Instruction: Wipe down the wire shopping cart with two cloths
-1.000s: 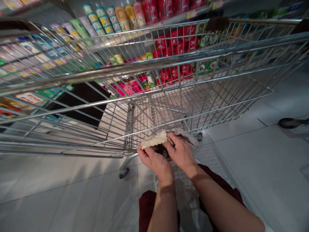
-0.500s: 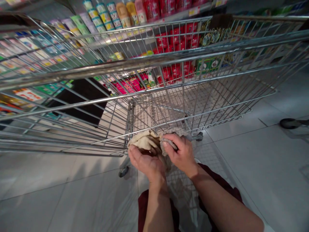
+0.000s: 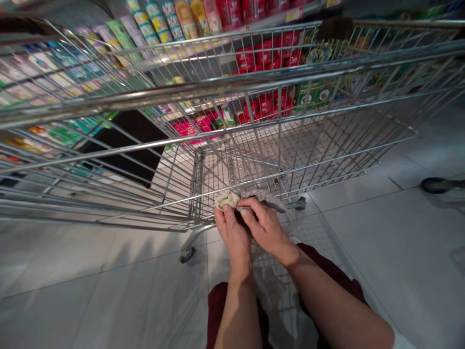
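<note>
My left hand point(image 3: 233, 236) is closed on a bunched cream cloth point(image 3: 228, 199), its fingertips pressed into the folds. Close beside it, my right hand point(image 3: 267, 229) grips a grey cloth point(image 3: 273, 198), which spreads out behind the fingers to the right. Both hands are at the lower side wires of a metal shopping cart point(image 3: 174, 98), low in front of my knees. Whether the two cloths are one piece, I cannot tell. My fingers hide the wire where the cloths meet the cart.
Past the cart, a shelf holds red containers point(image 3: 267, 104) and rows of bottles point(image 3: 187, 19). A black panel point(image 3: 127, 145) shows through the wires at left. One cart wheel point(image 3: 187, 254) stands on the tiled floor point(image 3: 363, 242); another wheel point(image 3: 434, 185) is at right.
My left hand has turned and closed, gathering the cream cloth that lay spread over its open palm into a small bunch. Grey cloth now spreads farther right behind my right hand.
</note>
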The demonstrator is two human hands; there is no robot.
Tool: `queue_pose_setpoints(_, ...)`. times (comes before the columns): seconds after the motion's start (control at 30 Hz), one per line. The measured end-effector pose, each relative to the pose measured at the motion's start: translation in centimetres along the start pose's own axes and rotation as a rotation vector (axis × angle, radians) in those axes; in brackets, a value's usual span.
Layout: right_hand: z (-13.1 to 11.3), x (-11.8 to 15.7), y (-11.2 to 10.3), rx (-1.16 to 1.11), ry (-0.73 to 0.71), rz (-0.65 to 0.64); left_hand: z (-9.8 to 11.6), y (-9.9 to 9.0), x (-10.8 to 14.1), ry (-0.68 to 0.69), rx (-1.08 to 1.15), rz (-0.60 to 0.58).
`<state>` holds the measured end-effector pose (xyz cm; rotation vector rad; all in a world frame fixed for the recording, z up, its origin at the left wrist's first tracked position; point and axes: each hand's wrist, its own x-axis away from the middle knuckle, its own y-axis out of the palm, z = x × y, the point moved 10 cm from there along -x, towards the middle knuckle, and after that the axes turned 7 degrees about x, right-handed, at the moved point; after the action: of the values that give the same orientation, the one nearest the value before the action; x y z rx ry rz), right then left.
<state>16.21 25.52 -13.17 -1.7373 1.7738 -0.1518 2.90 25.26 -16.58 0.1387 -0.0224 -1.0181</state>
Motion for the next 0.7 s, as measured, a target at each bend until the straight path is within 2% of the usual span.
queue_pose_setpoints(0.1, 0.5, -0.1, -0.5, 0.017, 0.016, 0.050, -0.7, 0.5, 0.1, -0.005, 0.019, -0.010)
queue_pose_setpoints(0.2, 1.1, 0.0, -1.7, 0.023, 0.056, 0.160, -1.0, 1.2, 0.6, 0.002, 0.023, -0.020)
queue_pose_setpoints(0.33, 2.4, 0.5, -3.3, 0.046, 0.147, 0.311, -1.1, 3.2, 1.6, -0.020, 0.078, -0.104)
queue_pose_setpoints(0.47, 2.0, 1.1, -5.1, 0.056, 0.086, 0.430, -0.5, 4.7, 3.1, -0.030, 0.060, -0.154)
queue_pose_setpoints(0.6, 1.0, 1.5, -6.8, 0.038, -0.012, 0.503, 0.8, 4.3, 4.7, 0.016, 0.107, -0.099)
queue_pose_setpoints(0.7, 1.1, 1.4, -7.1, 0.036, 0.021, 0.519, 1.5, 4.2, 5.3, 0.057, 0.132, -0.117)
